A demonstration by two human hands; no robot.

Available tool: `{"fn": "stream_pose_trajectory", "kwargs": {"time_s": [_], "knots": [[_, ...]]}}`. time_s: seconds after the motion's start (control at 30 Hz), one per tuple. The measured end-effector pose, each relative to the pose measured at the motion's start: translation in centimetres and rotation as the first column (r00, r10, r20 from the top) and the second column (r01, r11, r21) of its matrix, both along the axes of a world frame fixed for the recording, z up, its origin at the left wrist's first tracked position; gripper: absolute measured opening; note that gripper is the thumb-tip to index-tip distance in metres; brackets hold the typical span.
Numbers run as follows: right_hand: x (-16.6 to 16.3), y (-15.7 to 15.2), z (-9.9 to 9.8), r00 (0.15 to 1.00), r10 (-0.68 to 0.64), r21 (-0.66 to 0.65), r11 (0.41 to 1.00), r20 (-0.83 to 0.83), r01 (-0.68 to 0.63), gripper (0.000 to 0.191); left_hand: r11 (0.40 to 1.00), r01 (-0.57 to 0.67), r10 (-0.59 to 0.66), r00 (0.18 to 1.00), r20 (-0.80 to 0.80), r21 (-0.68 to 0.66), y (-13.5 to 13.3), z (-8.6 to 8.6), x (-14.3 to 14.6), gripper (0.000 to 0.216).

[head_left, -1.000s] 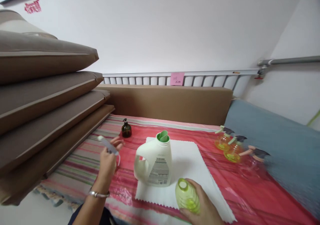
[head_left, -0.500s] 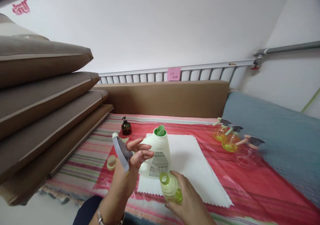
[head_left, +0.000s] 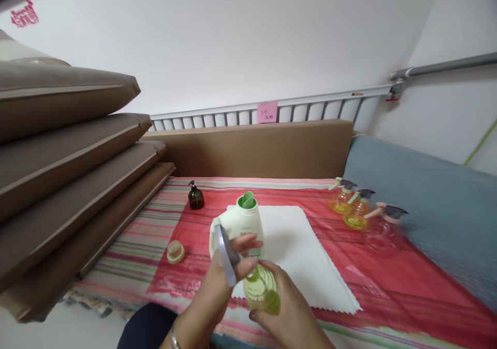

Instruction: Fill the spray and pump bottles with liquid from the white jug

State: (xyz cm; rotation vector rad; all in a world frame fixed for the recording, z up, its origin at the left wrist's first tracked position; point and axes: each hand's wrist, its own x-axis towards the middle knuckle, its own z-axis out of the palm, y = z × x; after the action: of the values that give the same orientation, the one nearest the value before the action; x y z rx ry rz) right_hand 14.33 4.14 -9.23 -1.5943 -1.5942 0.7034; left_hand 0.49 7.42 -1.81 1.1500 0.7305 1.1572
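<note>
My left hand (head_left: 223, 268) is closed on a grey spray head (head_left: 225, 253), its fingers close to the mouth of a small bottle. That yellow-green clear bottle (head_left: 261, 289), with some yellow liquid inside, is tilted in the grip of my right hand (head_left: 285, 302). Whether the spray head touches the bottle's neck is hidden by my left fingers. Just behind both hands stands a large white detergent jug (head_left: 236, 219) with a green spout (head_left: 247, 200), uncapped. Its pale cap (head_left: 175, 251) lies to the left on the red cloth.
Three spray bottles, one green-handled (head_left: 341, 199), another yellow (head_left: 357, 215) and one pink (head_left: 384, 230), stand at the right. A dark pump bottle (head_left: 196, 196) is at the back left. Under the jug lies a white cloth (head_left: 298, 256). Brown cushions (head_left: 77, 168) are stacked on the left.
My left hand has moved right and down with the spray head, bringing it to the mouth of the small bottle. My right hand still holds the bottle, shifted slightly left.
</note>
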Motion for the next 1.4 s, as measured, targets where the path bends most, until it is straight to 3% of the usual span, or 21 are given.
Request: {"fn": "stream_pose_trajectory", "kwargs": {"time_s": [0.13, 0.4, 0.6, 0.73, 0.83, 1.1, 1.2, 1.3, 1.4], "knots": [[-0.2, -0.4, -0.2, 1.0, 0.016, -0.002, 1.0, -0.024, -0.016, 0.074, 0.982, 0.164, -0.176, 0.972, -0.154, -0.089, -0.3, -1.4, 0.4, 0.051], [-0.5, -0.3, -0.2, 0.976, 0.024, -0.103, 0.994, -0.218, -0.047, 0.071, 0.97, 0.233, -0.244, 0.937, -0.25, -0.073, -0.3, -2.2, 0.2, 0.078], [-0.6, -0.4, 0.2, 0.964, -0.076, -0.135, 0.99, -0.254, 0.042, 0.071, 0.991, 0.102, -0.091, 0.989, -0.12, 0.084, 0.0, -3.1, -0.2, 0.058], [-0.8, -0.5, 0.1, 0.975, -0.047, -0.08, 0.996, -0.218, 0.03, 0.071, 0.992, -0.042, 0.058, 0.989, -0.134, 0.115, -0.2, -2.4, -0.4, 0.033], [-0.8, -0.6, 0.3, 0.982, -0.039, -0.074, 0.997, -0.187, 0.026, 0.071, 0.992, -0.039, 0.06, 0.983, -0.175, 0.123, -0.3, -1.8, -0.8, 0.022], [-0.9, -0.5, 1.3, 0.982, -0.022, -0.072, 0.997, -0.186, 0.008, 0.07, 0.986, 0.075, -0.035, 0.967, -0.253, 0.15, -0.5, -0.8, -1.5, 0.022], [-1.1, -0.4, 1.3, 0.977, 0.01, -0.029, 0.999, -0.213, -0.017, 0.073, 0.994, 0.019, 0.0, 0.984, -0.18, 0.104, -0.9, -1.1, -1.1, 0.035], [-1.4, -0.3, 1.6, 0.969, 0.043, 0.024, 0.999, -0.243, -0.038, 0.078, 0.992, -0.117, 0.123, 0.986, -0.113, 0.056, -0.9, -1.6, -0.7, 0.047], [-1.5, -0.4, 2.3, 0.971, 0.027, 0.012, 1.0, -0.238, -0.025, 0.078, 0.992, -0.11, 0.115, 0.99, -0.078, 0.064, -0.5, -1.7, -0.9, 0.039]]}}
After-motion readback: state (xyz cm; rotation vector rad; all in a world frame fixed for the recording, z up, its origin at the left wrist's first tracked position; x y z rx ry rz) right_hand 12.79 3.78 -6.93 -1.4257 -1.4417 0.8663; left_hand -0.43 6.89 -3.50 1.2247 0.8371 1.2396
